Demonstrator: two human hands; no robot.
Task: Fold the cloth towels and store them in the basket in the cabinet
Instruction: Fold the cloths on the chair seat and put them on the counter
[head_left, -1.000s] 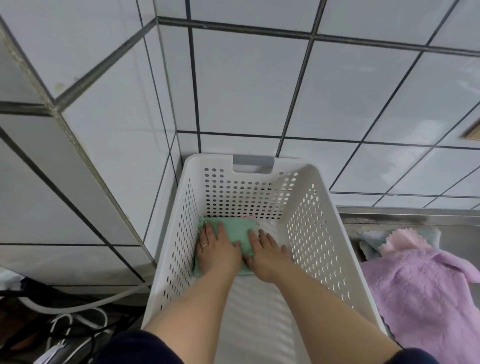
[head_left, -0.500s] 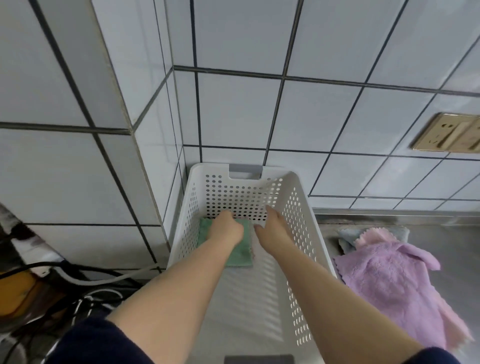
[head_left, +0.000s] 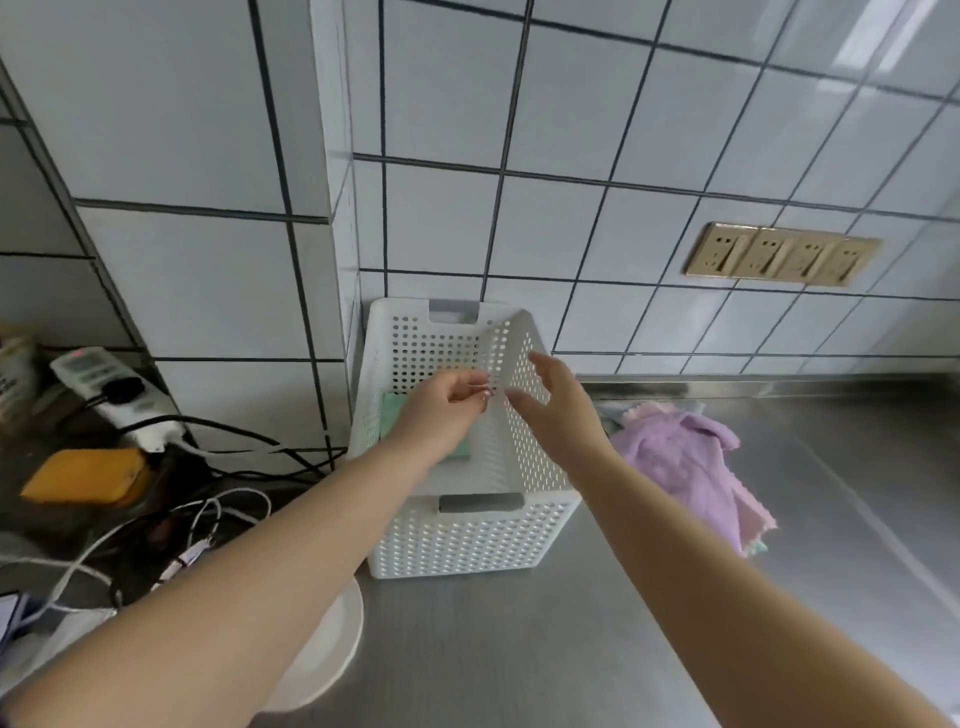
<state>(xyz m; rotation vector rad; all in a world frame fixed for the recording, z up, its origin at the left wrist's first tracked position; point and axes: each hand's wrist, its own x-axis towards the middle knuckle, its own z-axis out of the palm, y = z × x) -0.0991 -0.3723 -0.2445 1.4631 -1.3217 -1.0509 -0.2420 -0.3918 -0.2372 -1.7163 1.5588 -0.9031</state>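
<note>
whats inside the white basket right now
A folded green towel lies on the basket floor, far end. The left hand above covers its middle, so anything under it or the towel is hidden.

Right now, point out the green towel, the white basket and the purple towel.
green towel (head_left: 392, 415), head view, exposed left edge inside the basket
white basket (head_left: 457, 545), head view, near perforated wall
purple towel (head_left: 680, 457), head view, middle of the heap

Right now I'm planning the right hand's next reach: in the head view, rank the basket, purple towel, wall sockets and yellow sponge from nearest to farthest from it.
From the right hand:
1. Basket, right beneath it.
2. Purple towel, just to its right on the counter.
3. Wall sockets, up on the right wall.
4. Yellow sponge, far left past the cables.
</note>
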